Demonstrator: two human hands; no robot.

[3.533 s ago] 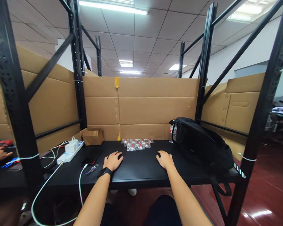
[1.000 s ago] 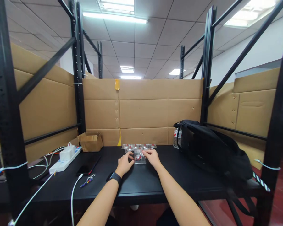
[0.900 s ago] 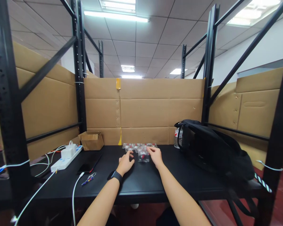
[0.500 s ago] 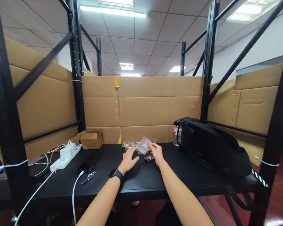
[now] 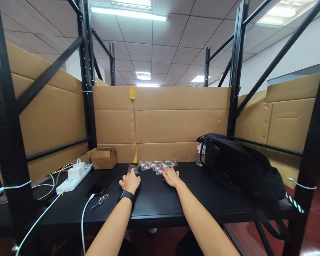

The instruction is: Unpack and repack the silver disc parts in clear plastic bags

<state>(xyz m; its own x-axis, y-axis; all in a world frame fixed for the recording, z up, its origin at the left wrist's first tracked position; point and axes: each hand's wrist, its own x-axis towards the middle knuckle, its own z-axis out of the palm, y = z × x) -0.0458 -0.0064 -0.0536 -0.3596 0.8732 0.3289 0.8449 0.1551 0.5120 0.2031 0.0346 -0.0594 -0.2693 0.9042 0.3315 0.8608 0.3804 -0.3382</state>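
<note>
Half a second ago your right hand held a clear bag lifted off the desk and your left hand reached towards it with spread fingers; now both hands are down on the black desk (image 5: 154,209), and the lifted bag is no longer in the air.

From the head camera: your left hand (image 5: 130,182), with a black watch (image 5: 126,196) on its wrist, lies palm down, fingers loosely curled, its fingertips on an empty-looking clear plastic bag (image 5: 133,168) that lies flat on the desk just in front of it. Whether the fingers pinch the bag or only press it, you cannot tell from here. Your right hand (image 5: 171,177) lies palm down too, fingers stretched forward and a little apart, holding nothing lifted; its fingertips touch the near edge of the row of small clear bags with red parts (image 5: 158,165), which lies along the back of the desk against the cardboard wall (image 5: 176,121). A small dark red thing shows at the thumb side of that hand, too hidden to name.

To the left lie a black phone (image 5: 100,184), a bunch of keys (image 5: 99,202), a white power strip (image 5: 74,176) with cables, and an open cardboard box (image 5: 102,158). To the right a black backpack (image 5: 240,167) rests on the desk, with a water bottle (image 5: 200,153) just beside it.
</note>
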